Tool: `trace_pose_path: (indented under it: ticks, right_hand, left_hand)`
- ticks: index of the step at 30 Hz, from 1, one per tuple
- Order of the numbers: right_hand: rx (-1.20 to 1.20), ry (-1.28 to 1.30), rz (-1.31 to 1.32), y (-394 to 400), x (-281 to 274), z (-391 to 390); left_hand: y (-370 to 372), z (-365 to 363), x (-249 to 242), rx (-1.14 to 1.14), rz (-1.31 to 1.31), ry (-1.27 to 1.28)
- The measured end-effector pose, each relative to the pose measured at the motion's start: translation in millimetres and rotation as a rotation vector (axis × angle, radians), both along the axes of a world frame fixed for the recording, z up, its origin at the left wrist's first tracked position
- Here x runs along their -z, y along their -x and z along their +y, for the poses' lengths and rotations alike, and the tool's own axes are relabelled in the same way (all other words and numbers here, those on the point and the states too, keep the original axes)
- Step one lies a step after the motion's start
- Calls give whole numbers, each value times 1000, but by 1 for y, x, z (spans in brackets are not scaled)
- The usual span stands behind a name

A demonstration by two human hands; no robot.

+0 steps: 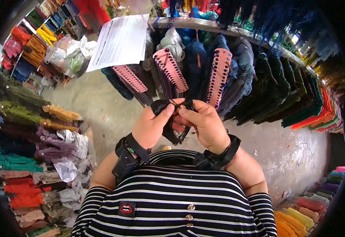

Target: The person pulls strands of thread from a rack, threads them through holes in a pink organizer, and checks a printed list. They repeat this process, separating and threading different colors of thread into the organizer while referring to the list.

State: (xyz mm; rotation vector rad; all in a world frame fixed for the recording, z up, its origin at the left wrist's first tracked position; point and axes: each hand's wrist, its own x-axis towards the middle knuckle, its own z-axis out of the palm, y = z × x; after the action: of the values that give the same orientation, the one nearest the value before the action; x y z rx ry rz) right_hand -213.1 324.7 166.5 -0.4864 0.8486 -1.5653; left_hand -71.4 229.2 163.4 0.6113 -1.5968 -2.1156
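Note:
A small bundle of black yarn (174,137) is held in front of my striped shirt (180,189). My left hand (152,123) is closed on its left side, thumb and fingers pinching the strands. My right hand (208,125) pinches the upper right part, with the thumb bent over it. The fingertips of both hands almost meet at the top of the bundle, and some strands loop between them. Just beyond my hands hang pink perforated cards (171,71) with dark threads along them. Black straps (219,156) go round both wrists.
A printed paper sheet (119,41) lies over the left part of a rail (204,24). Grey and blue yarn hanks (241,63) hang from the rail, dark and orange ones farther right. Colored hanks (22,193) and plastic bags (66,170) are stacked at left. Below is a concrete floor (77,93).

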Motion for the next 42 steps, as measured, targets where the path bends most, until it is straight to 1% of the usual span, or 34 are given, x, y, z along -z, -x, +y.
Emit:
trace_pose_path:
  ticks: [2,3,5,6,7,8,9,10,11,12,13,14,15,16,17,18,19,21,23,24,25,26,27,29,30,31,33,35,36,37,38,39,40,42]
  right_hand:
    - [-15,69,23,11,14,-5]
    - [-40,110,-127,17,11,-8]
    - [16,89,-331,38,3,13]
    - [-33,98,-253,52,0,30]
    - [-62,-89,-3,71,-9,52]
    - [-65,-207,398,88,-6,76]
    - [56,-297,1120,106,9,104]
    - [183,-458,1542,118,5,130]
    - [283,-707,1612,133,4,153]
    - [271,-729,1672,159,5,181]
    - [359,-720,1630,188,10,215]
    - [468,-653,1493,227,25,248]
    - [552,-671,1470,238,9,265]
    - [603,-672,1487,244,-8,278]
    - [656,-669,1507,248,-26,290]
    - [693,-694,1414,249,-41,298]
    - [731,-714,1321,248,-55,304]
    - [757,-701,1325,238,-74,302]
    - [702,-693,1314,234,-80,302]
    - [717,-597,1209,235,-73,300]
    - [719,-567,1205,245,-62,304]
    - [707,-612,1320,252,-59,306]
    - [694,-660,1433,257,-58,310]
    - [657,-718,1547,263,-79,322]
    - [728,-746,1549,274,-80,334]
    - [745,-820,1614,286,-83,349]
    - [890,-803,1624,327,-69,387]
    - [991,-895,1434,329,-71,398]
    - [1033,-802,1407,330,-67,398]
    - [991,-801,1485,330,-63,398]
    - [947,-798,1562,317,-62,382]
    - [901,-790,1637,303,-58,363]
    - [795,-769,1598,292,-53,345]
    - [647,-754,1520,252,-41,292]
  left_hand:
    - [2,-2,8,-85,41,92]
    - [-3,-7,8,-130,-56,246]
    - [-18,-16,20,-121,178,-280]
    - [-33,-28,32,-94,252,-441]
    - [-48,-33,29,-87,342,-477]
    - [-64,-50,43,-78,453,-590]
    - [-86,-70,59,-247,463,-757]
    - [-108,-84,69,-405,434,-810]
    - [-137,-108,93,-535,368,-806]
    - [-166,-128,114,-393,434,-888]
    - [-198,-148,146,-439,432,-830]
    - [-235,-173,184,-575,366,-716]
    - [-260,-183,204,-700,313,-674]
    - [-316,-219,260,-576,321,-562]
    - [-331,-220,270,-628,348,-558]
    - [-323,-206,258,-887,114,-430]
    - [-319,-197,250,-939,88,-478]
    - [-316,-184,252,-971,31,-401]
    - [-292,-164,243,-988,-11,-440]
    - [-270,-149,230,-978,-48,-449]
    - [-251,-135,216,-969,-85,-456]
    - [-236,-124,203,-1015,-81,-459]
    - [-247,-127,206,-1002,-53,-437]
    - [-285,-143,213,-972,1,-391]
    - [-297,-146,206,-1003,-28,-387]
    - [-321,-154,215,-1010,-39,-370]
    - [-391,-182,244,-1024,-60,-334]
    - [-444,-201,262,-1026,-239,-352]
    - [-442,-199,262,-1051,-294,-345]
    - [-441,-196,261,-1074,-349,-339]
    - [-416,-181,255,-1124,-368,-316]
    - [-412,-175,256,-1177,-386,-292]
    - [-406,-178,256,-957,-202,-370]
    - [-315,-136,222,-937,-223,-325]
